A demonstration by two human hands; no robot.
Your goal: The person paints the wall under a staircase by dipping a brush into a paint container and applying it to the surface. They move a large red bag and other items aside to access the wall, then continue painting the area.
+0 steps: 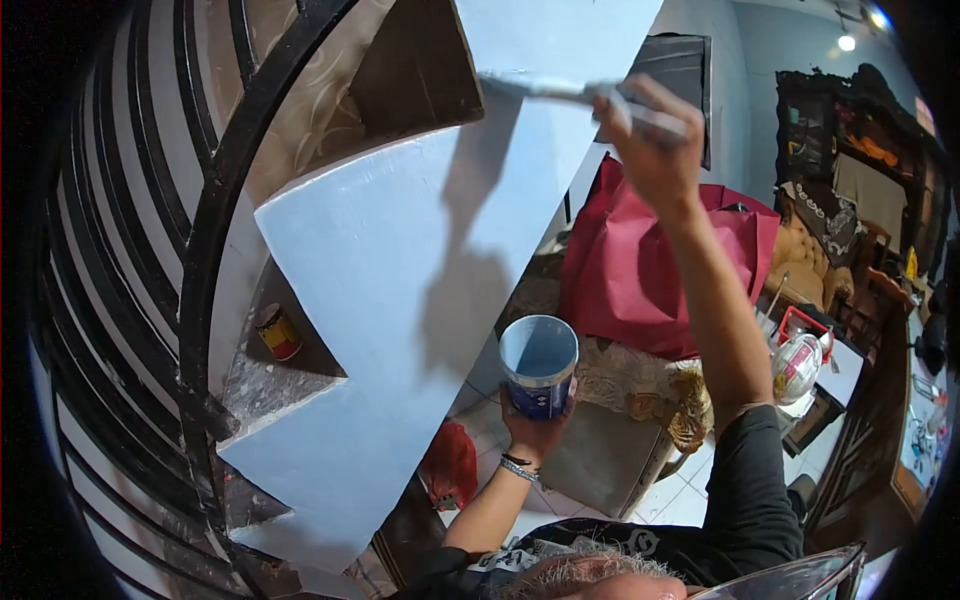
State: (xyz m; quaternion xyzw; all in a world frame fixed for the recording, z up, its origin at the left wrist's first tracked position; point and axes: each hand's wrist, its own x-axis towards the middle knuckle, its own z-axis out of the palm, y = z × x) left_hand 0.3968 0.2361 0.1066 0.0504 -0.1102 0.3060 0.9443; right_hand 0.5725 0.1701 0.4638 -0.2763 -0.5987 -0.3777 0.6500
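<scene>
Up at the top, my right hand (658, 135) is closed around the handle of a paintbrush (560, 93). The brush's bristles meet the light blue stair side wall (350, 235), close to the corner of a dark brown step (425, 70). Lower down, my left hand (537, 425) grips a blue paint bucket (542, 392) from below and behind. The bucket is tilted toward me, its pale inner wall and paint-smeared rim showing. How much paint it holds cannot be made out. A shadow of my arm and the brush falls on the wall.
Black metal railings (205, 250) curve along the left. A small red and yellow can (278, 332) rests on a step. Right of the wall are a large red bag (640, 260), a patterned sofa (610, 375), a red plastic bag (450, 465) and a dark carved cabinet (850, 140).
</scene>
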